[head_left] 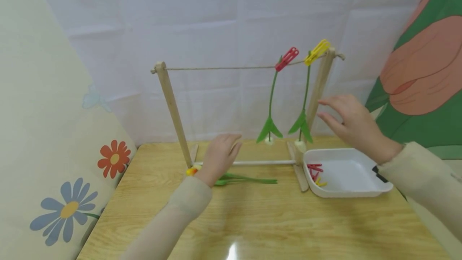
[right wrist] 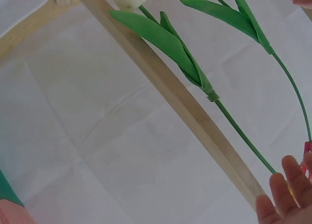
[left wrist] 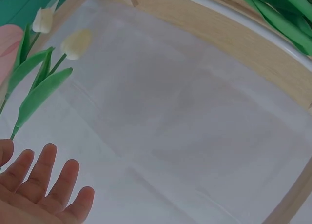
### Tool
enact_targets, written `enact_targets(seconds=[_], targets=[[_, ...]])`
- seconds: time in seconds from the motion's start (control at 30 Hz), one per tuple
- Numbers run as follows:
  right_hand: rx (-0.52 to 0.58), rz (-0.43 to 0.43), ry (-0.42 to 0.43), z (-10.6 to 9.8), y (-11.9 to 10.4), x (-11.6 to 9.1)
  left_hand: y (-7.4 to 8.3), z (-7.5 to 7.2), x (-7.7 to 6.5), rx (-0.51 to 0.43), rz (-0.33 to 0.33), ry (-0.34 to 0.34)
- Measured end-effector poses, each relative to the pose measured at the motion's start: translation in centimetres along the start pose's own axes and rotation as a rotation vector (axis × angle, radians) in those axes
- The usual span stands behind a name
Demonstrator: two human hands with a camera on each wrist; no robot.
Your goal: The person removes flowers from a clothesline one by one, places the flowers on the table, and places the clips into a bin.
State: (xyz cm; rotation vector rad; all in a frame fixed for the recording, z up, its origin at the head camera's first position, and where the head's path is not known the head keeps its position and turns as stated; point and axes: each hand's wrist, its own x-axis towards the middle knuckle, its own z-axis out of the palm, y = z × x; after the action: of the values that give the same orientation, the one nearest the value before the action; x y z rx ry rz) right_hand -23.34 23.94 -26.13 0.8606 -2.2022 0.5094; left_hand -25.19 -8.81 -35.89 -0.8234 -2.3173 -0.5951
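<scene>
My left hand (head_left: 220, 157) hovers, fingers extended and grasping nothing, above artificial tulips (head_left: 249, 179) lying on the table. An orange-yellow bloom (head_left: 191, 171) shows left of it; the hand hides part of these flowers. My right hand (head_left: 355, 125) is raised right of the frame's right post, fingers spread and bare in the right wrist view. Two white tulips hang upside down from a cord (head_left: 220, 68). A red clothespin (head_left: 287, 59) clips the left tulip (head_left: 270, 103); a yellow clothespin (head_left: 317, 52) clips the right tulip (head_left: 306, 87).
Wooden posts (head_left: 175, 113) and a white bottom bar (head_left: 263, 162) form the stand on the wooden table (head_left: 252, 224). To its right sits a white tray (head_left: 348, 193) containing several red and yellow clothespins (head_left: 315, 167). White cloth (head_left: 202, 11) hangs behind.
</scene>
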Motion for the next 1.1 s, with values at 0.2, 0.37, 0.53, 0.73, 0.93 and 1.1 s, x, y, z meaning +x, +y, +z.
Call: enact_targets(seconds=[0.2,0.37,0.53,0.73,0.93,1.1], targets=[[-0.018,-0.079,0.047,-0.2,-0.1,1.0,0.4,-0.4,0.8,0.008,0.051,0.039],[-0.018,-0.088,0.043,-0.4,-0.5,1.5,0.7,-0.9,1.5,0.001,0.054,0.032],[-0.027,-0.092,0.039,-0.5,-0.8,1.8,1.0,-1.4,2.1,-0.012,0.011,-0.031],[-0.066,-0.121,0.042,-0.3,-0.9,2.3,1.8,-2.0,2.9,-0.088,-0.048,-0.102],[-0.092,-0.149,0.05,0.0,-0.7,2.6,3.0,-2.7,3.9,-0.124,-0.053,-0.127],[-0.1,-0.152,0.047,-0.1,-0.7,3.1,3.5,-3.4,5.0,-0.132,-0.12,-0.194]])
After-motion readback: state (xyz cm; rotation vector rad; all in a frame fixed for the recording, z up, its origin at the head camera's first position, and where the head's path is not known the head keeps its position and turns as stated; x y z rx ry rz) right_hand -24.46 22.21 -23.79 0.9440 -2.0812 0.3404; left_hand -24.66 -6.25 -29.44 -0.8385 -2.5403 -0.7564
